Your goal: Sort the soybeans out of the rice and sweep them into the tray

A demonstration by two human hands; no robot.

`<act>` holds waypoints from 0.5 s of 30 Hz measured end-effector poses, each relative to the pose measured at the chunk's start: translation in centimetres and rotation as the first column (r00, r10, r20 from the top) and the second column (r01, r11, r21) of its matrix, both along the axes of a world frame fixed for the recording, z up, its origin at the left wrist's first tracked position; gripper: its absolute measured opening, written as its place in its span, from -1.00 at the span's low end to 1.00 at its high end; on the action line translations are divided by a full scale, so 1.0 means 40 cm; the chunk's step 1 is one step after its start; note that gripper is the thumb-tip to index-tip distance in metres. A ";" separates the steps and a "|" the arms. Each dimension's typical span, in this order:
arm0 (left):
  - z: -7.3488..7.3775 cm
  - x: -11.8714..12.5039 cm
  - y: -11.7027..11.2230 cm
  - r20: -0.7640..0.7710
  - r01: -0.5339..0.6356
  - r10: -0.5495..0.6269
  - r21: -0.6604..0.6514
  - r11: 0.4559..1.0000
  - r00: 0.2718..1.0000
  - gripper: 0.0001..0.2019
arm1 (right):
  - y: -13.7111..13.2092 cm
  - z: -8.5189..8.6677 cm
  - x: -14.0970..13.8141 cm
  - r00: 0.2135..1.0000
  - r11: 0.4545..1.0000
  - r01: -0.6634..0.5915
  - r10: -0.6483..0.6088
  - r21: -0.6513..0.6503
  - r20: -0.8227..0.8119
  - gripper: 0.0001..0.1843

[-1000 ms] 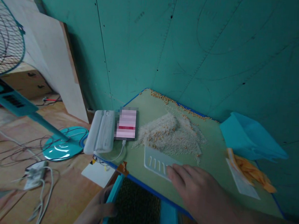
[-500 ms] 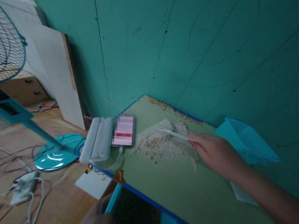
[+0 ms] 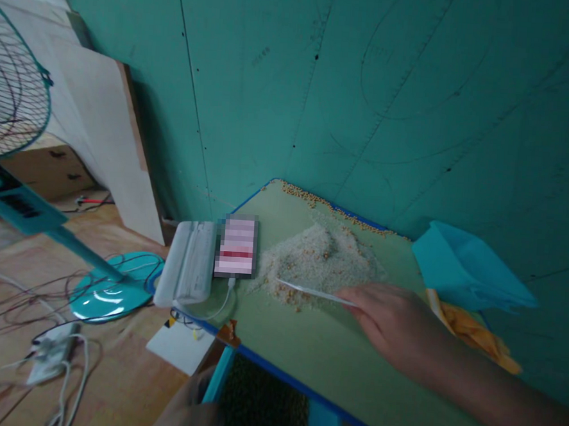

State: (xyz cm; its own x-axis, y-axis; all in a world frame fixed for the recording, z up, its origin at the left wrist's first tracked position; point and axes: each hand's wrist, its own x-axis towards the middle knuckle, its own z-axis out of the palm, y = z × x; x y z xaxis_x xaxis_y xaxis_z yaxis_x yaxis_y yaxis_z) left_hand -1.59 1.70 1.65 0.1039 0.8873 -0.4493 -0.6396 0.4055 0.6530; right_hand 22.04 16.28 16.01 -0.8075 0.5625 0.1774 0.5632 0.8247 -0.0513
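My right hand (image 3: pixel 388 328) is closed on one end of a thin pale flat strip (image 3: pixel 313 292), seen nearly edge-on; its exact kind does not show. The strip lies low over the front of a heap of white grains (image 3: pixel 311 253), where several yellow beans (image 3: pixel 286 295) are mixed in. Below the table's near edge, my left hand (image 3: pixel 188 409) is wrapped round the rim of a blue bin (image 3: pixel 220 376). Dark small stuff, like grains, fills the bin. Part of the left hand falls outside the picture.
On the table (image 3: pixel 296 342), a phone (image 3: pixel 237 245) and a white case-like box (image 3: pixel 187 265) stand left of the heap. More beans (image 3: pixel 314 199) line the back edge. A blue bag-like container (image 3: pixel 469 266) and orange cloth (image 3: pixel 479 334) are right. A fan (image 3: pixel 84 252) and cables occupy the left.
My right hand has drawn the strip toward me and slightly left, from the heap's upper part to its front edge. The orange cloth has come into view. My left hand stays at the bin.
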 end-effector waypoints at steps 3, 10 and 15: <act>0.035 0.003 0.006 -0.097 0.015 -0.013 0.023 1.000 0.995 -0.64 | -0.005 0.001 0.015 0.999 1.000 0.008 -0.008 -0.013 -0.052 -0.72; 0.029 0.019 -0.001 0.025 0.029 -0.029 0.025 0.999 0.999 -0.61 | -0.019 -0.020 0.032 0.999 0.999 0.018 -0.021 -0.048 -0.048 -0.73; -0.022 0.010 0.006 -0.016 0.025 -0.024 0.046 0.999 1.000 -0.67 | -0.030 -0.021 0.021 0.999 0.998 -0.019 0.017 -0.056 -0.044 -0.71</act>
State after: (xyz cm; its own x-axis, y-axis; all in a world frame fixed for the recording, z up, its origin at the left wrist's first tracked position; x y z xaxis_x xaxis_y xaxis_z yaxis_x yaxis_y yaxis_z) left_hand -1.19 1.93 0.76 0.1194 0.9043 -0.4098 -0.6194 0.3904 0.6811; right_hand 22.89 15.09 15.15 -0.8100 0.5580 0.1805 0.5445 0.8298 -0.1220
